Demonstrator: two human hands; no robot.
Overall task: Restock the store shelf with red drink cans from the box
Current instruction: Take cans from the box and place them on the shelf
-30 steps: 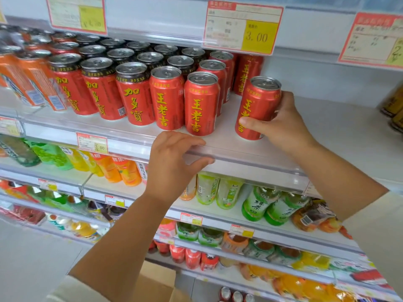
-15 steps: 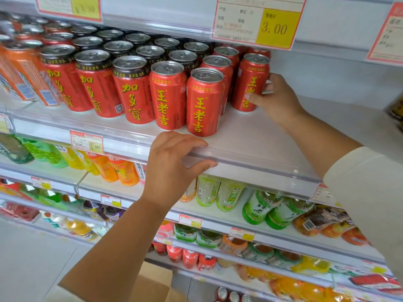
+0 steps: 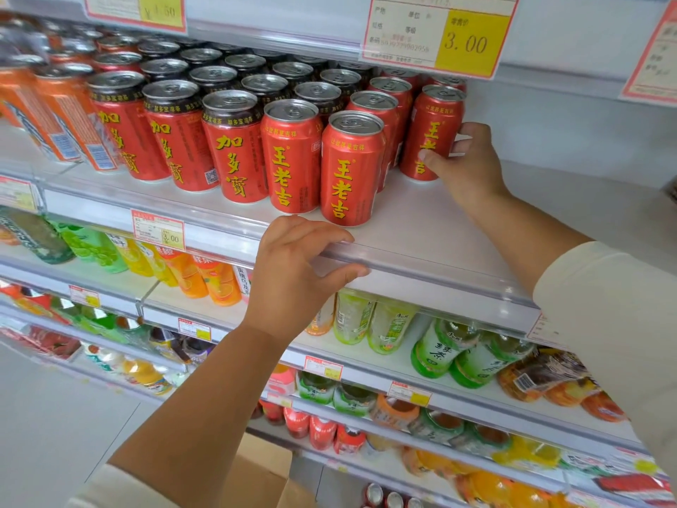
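Note:
Rows of red drink cans (image 3: 351, 170) with yellow characters stand on the upper shelf (image 3: 432, 229). My right hand (image 3: 465, 166) grips the right-most red can (image 3: 434, 130), which stands upright on the shelf, set back beside the others. My left hand (image 3: 293, 273) clasps the clear front rail of that shelf, fingers over the top and thumb below. The brown cardboard box (image 3: 256, 478) shows at the bottom, between my forearms, partly hidden by my left arm.
A yellow 3.00 price tag (image 3: 439, 31) hangs from the shelf above the cans. Orange cans (image 3: 55, 115) stand at the far left. The shelf surface to the right of my right hand is bare. Lower shelves hold green, yellow and orange bottles (image 3: 439, 346).
My right hand has carried the can from the shelf's front back into the row and set it down beside the other cans. My left hand has stayed on the rail.

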